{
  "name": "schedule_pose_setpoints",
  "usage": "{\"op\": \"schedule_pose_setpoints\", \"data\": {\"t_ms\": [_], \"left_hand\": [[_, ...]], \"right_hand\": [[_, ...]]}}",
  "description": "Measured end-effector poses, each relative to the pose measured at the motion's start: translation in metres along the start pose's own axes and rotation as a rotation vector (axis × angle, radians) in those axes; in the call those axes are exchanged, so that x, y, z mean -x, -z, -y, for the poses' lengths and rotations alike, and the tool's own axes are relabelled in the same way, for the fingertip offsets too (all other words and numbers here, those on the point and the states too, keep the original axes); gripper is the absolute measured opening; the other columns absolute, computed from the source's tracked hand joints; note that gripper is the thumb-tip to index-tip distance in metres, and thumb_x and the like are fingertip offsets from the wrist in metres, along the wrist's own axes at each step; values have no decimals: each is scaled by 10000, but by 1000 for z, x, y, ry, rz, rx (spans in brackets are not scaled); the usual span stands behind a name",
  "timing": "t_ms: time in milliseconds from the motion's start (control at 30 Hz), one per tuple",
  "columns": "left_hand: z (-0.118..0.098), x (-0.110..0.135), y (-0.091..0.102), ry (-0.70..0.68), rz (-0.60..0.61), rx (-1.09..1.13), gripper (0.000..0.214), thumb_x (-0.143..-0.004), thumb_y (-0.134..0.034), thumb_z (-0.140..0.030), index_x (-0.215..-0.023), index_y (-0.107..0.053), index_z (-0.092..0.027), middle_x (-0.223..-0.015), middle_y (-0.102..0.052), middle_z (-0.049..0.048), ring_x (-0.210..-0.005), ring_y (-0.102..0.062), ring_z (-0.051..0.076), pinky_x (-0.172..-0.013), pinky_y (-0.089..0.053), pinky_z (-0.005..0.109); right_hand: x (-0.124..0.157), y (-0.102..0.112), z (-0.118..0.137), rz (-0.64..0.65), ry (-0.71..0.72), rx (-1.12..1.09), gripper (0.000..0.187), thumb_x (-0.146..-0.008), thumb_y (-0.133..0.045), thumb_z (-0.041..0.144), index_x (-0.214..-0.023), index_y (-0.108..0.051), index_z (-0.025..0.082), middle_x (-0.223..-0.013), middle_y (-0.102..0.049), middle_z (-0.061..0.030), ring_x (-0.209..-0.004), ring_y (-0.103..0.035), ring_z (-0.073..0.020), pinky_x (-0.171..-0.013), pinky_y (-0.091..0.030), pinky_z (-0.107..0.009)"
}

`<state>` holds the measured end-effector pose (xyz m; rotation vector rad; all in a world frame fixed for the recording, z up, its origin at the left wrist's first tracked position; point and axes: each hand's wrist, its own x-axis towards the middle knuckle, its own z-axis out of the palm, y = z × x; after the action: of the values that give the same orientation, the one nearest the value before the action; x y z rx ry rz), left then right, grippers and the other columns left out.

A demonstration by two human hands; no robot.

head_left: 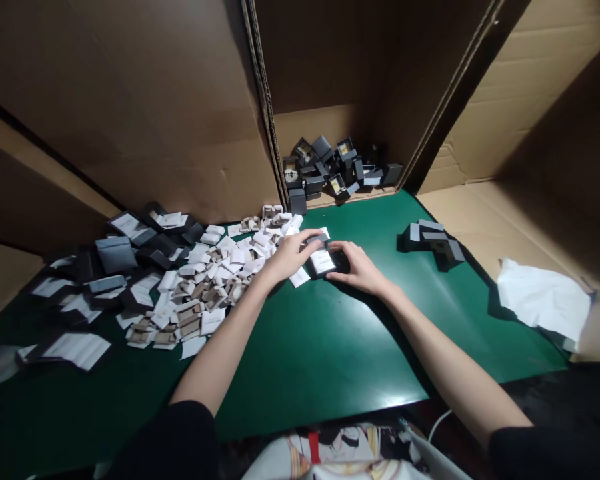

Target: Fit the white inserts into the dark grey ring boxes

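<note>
A small black box [323,262] with a white insert or card showing in it sits on the green table between my hands. My left hand [291,256] is closed on its far left part, with the thumb and fingers around a dark edge that looks like the lid. From the right, my right hand [359,269] grips the box's side, its thumb low and its fingers curled at the top. A white paper piece [299,277] lies just left of the box. Beside my left hand spreads a heap of folded white card inserts [215,273].
Open black boxes with white papers [117,257] pile up at the left. More black boxes [325,167] fill a cardboard compartment at the back. Several black boxes [433,240] stand at right on the green table [325,360], near a crumpled white sheet [543,300]. Cardboard walls [180,100] enclose the back.
</note>
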<state>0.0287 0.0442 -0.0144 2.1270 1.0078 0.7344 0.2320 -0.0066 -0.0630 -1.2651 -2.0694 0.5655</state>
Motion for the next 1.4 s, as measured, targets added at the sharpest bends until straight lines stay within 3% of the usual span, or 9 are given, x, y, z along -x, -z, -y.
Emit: {"op": "schedule_pose_setpoints", "data": {"t_ms": [200, 467, 900, 1000, 1167, 1300, 1400], "left_hand": [[-2, 0, -3, -20, -8, 124, 268, -868, -558, -285, -1094, -655, -178, -1140, -667, 59, -1051, -625, 193, -923, -503, 327], [-2, 0, 0, -22, 13, 110, 254, -848, -590, -299, -1065, -668, -192, -1110, -681, 57, -1035, -636, 204, -913, -513, 348], [3, 0, -5, 2, 6, 71, 283, -902, -499, -305, -1140, -613, -204, -1180, -641, 56, -1087, -604, 206, -941, -492, 361], [1, 1, -6, -29, 20, 32, 334, -892, -502, -264, -1217, -559, -213, -1260, -591, 68, -1149, -566, 213, -979, -469, 386], [-9, 3, -7, -45, -177, -13, 592, -849, -546, -212, -1394, -318, -260, -1458, -367, 108, -1268, -459, 232, -977, -466, 390], [-7, 3, -16, -4, -206, 61, 733, -817, -590, -211, -1426, -183, -246, -1414, -397, 140, -1206, -498, 229, -931, -491, 384], [-1, 3, -33, 127, -224, 265, 742, -842, -569, -244, -1424, -112, -206, -1296, -481, 167, -1069, -583, 211, -848, -531, 366]], "right_hand": [[-1, -3, -4, -6, 30, 26, 619, -746, -702, 472, -1246, -469, 192, -1154, -604, -107, -1063, -520, -292, -895, -406, -438], [-2, -5, -9, -40, 36, -17, 621, -711, -730, 489, -1228, -513, 224, -1120, -631, -82, -1028, -542, -278, -879, -426, -432], [-2, -5, -4, -29, -23, -17, 690, -703, -746, 445, -1294, -477, 211, -1201, -618, -103, -1106, -539, -282, -929, -410, -457], [-2, -3, -3, -38, -48, -45, 687, -702, -748, 426, -1291, -476, 200, -1184, -627, -108, -1100, -552, -283, -931, -413, -466], [-4, 0, -3, -89, -121, -230, 721, -690, -754, 399, -1314, -450, 205, -1112, -657, -89, -1040, -606, -252, -923, -450, -438], [-4, -3, -1, -196, -168, -388, 831, -647, -786, 411, -1348, -393, 199, -1116, -662, -100, -1016, -626, -243, -919, -467, -428], [-5, -6, 0, -246, -157, -464, 836, -645, -786, 435, -1343, -383, 211, -1152, -645, -109, -1018, -623, -246, -885, -485, -427]]}}
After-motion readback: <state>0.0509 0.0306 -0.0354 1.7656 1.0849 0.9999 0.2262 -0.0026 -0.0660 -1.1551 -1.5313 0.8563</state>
